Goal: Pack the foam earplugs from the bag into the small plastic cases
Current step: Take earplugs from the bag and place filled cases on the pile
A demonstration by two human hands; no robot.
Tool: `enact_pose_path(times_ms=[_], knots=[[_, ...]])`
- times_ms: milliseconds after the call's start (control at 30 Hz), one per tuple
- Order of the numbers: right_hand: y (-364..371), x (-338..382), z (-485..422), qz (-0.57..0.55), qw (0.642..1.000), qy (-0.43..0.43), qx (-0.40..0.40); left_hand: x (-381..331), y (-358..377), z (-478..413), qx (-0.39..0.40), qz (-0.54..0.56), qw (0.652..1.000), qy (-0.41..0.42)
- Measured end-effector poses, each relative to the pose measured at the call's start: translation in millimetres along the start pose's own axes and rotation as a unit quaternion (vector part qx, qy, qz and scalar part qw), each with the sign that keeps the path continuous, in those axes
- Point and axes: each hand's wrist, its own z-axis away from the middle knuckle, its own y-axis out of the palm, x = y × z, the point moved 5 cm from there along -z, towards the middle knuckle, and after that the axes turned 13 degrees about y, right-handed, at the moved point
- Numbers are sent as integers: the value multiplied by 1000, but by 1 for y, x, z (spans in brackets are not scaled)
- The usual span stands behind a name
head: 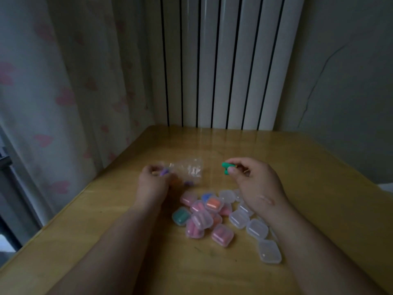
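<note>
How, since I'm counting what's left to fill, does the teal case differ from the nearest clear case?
The teal case holds teal earplugs; the clear case looks empty. The teal case lies at the pile's left edge, beside pink cases; the clear case lies at the right end, nearest the camera. Both are small, rounded square plastic cases on the table.

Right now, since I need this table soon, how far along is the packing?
Done: a pile of filled cases, centre. In hand: the right hand pinches green earplugs; the left hand holds the bag, a few purple plugs inside. Left: several empty cases on the right.
</note>
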Motion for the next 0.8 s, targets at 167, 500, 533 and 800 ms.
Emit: enact_pose_path(times_ms=[167, 500, 533, 800], knots=[[1, 3, 3, -10, 999, 30, 39, -8, 0, 4, 57, -355, 929, 89], [1, 2, 2, -85, 975, 145, 143, -60, 4, 37, 33, -211, 945, 248], [1, -1, 4, -97, 974, 145, 146, -65, 12, 45, 72, -148, 951, 261], [6, -16, 16, -208, 951, 160, 163, -59, 48, 75, 252, 0, 947, 198]])
